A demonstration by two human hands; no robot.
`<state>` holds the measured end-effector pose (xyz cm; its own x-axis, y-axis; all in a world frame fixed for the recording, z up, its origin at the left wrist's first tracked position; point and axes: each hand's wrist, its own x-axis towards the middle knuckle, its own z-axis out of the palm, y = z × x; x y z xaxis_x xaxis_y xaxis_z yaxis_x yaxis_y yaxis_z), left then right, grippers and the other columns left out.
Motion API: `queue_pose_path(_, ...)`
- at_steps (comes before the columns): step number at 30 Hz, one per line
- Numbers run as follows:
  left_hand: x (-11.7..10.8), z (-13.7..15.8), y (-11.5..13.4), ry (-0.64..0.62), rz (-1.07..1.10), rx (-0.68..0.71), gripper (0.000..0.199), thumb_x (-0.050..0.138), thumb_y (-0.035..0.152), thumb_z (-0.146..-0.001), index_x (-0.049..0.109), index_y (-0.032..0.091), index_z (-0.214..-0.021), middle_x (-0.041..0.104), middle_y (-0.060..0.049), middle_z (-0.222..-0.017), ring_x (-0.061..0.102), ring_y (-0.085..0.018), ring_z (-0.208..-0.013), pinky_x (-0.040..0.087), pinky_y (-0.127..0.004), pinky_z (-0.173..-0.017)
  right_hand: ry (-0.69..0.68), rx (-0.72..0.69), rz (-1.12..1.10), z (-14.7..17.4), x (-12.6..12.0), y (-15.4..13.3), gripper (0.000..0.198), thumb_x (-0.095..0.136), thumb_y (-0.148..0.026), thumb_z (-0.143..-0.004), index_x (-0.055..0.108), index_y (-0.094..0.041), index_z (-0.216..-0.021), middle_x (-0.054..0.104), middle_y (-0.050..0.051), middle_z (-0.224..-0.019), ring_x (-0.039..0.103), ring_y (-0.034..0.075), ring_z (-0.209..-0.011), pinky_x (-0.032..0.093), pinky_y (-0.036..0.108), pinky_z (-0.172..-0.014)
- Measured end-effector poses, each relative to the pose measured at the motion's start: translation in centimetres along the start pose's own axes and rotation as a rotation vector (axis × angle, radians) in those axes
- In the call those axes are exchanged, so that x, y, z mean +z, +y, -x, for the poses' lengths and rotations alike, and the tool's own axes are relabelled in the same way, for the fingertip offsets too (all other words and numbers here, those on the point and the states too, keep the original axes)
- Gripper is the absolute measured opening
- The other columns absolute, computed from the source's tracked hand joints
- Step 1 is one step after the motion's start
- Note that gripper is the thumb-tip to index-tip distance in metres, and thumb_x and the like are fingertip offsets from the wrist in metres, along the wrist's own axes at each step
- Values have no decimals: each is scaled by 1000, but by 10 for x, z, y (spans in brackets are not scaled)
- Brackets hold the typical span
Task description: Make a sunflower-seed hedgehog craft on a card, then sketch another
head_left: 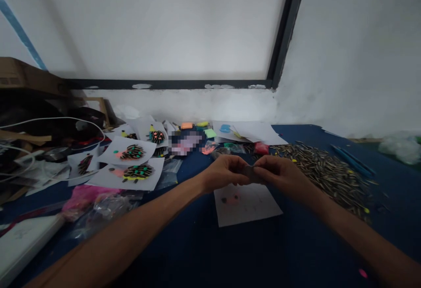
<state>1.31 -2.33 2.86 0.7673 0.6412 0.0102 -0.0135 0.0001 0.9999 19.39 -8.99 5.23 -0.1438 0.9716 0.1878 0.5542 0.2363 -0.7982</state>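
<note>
Over the dark blue tabletop, my left hand (228,171) and my right hand (274,173) meet, thumbs and fingertips closed in a pinch. Between them is a small dark grey piece (251,172); blur and fingers hide what kind it is. Just below lies a white paper sheet (256,211) bearing a flat pink-orange shape with a black tip (233,199) and faint drawn lines. To the right of my right hand spreads a heap of striped seeds (329,174), with a few yellow bits among them.
At left lie several sheets with seed-covered animal figures (137,172), plastic bags (112,207) and a white box (29,239). Coloured clay blocks (187,125) and white paper (246,131) lie at the back by the wall. Blue tweezers (353,160) rest beside the seeds.
</note>
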Motion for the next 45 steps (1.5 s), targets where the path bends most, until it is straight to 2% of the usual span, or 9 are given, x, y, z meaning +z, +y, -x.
queue_pose_path(4,1,0,-2,1,26,1,25,71,6,-66,58,11,-85,63,-2,-76,59,-9,-67,46,-23,-65,29,-25,-31,1,5,1,22,61,-40,-79,66,-19,-85,67,3,-76,63,16,-69,49,28,-61)
queue_pose_path(8,5,0,-1,28,25,15,28,73,4,-63,57,11,-84,64,-3,-80,61,-11,-73,48,-26,-71,58,-15,-92,0,7,6,19,65,-37,-76,65,-19,-83,67,2,-70,62,15,-63,50,27,-57)
queue_pose_path(11,6,0,0,83,-3,31,26,75,11,-66,61,11,-88,66,-4,-83,61,-10,-69,48,-24,-65,146,-41,-54,-1,5,7,17,63,-37,-76,64,-19,-74,65,1,-67,59,15,-61,49,27,-55)
queue_pose_path(16,8,0,-2,148,17,84,20,72,27,-73,69,10,-83,64,-3,-65,59,-10,-56,47,-23,-56,227,-71,-21,-1,2,2,18,60,-37,-77,64,-19,-73,64,2,-68,59,15,-62,49,28,-57)
queue_pose_path(22,11,2,-2,176,-6,100,19,71,26,-73,73,11,-84,65,-3,-64,58,-9,-54,46,-21,-54,179,-47,-91,1,6,1,19,61,-38,-79,67,-20,-77,69,3,-72,63,19,-70,52,32,-65)
queue_pose_path(27,16,2,-3,248,73,74,28,70,24,-75,68,11,-100,66,-3,-63,63,-11,-54,48,-22,-52,287,-54,-26,1,6,0,18,61,-37,-79,64,-20,-73,67,2,-68,61,17,-63,51,30,-59)
queue_pose_path(37,24,4,1,368,24,173,8,66,17,-77,70,10,-78,60,0,-54,57,-9,-46,44,-20,-46,313,-65,-4,2,11,-1,15,60,-34,-79,65,-20,-76,69,3,-70,62,17,-64,51,30,-59)
queue_pose_path(41,27,5,2,327,-12,171,15,61,19,-81,71,10,-88,64,-2,-62,59,-10,-51,47,-21,-50,323,-70,43,3,11,-1,14,58,-33,-80,64,-21,-76,66,1,-67,61,16,-62,50,29,-57)
queue_pose_path(45,28,6,0,302,15,188,16,68,21,-76,68,10,-88,67,-4,-73,60,-9,-55,48,-21,-53,319,-77,30,3,12,-3,15,59,-33,-80,63,-21,-73,65,1,-65,60,15,-62,49,27,-57)
